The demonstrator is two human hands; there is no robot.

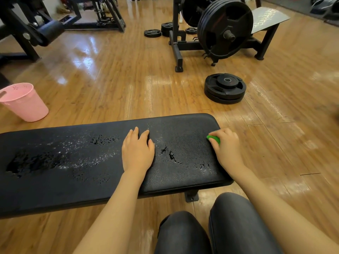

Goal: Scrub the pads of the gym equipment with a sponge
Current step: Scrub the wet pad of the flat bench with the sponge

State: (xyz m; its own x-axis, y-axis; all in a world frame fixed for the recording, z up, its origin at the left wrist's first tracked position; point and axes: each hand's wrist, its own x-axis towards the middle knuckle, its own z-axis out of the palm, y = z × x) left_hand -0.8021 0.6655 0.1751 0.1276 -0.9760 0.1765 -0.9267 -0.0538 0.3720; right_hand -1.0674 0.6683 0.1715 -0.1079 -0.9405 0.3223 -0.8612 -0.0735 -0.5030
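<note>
A long black padded bench (77, 182) lies across the view in front of me, its top wet with droplets and patches of water. My left hand (137, 150) rests flat on the pad near its middle, fingers straight. At the pad's right end my right hand (226, 146) grips a green sponge (213, 138), pressing it onto the pad's right edge. Only a small part of the sponge shows beyond my fingers.
A pink plastic bucket (24, 101) stands on the wooden floor at the left. A stack of black weight plates (225, 88) lies beyond the bench, with a loaded plate rack (224, 27) behind it. My knees (211, 230) are below the bench.
</note>
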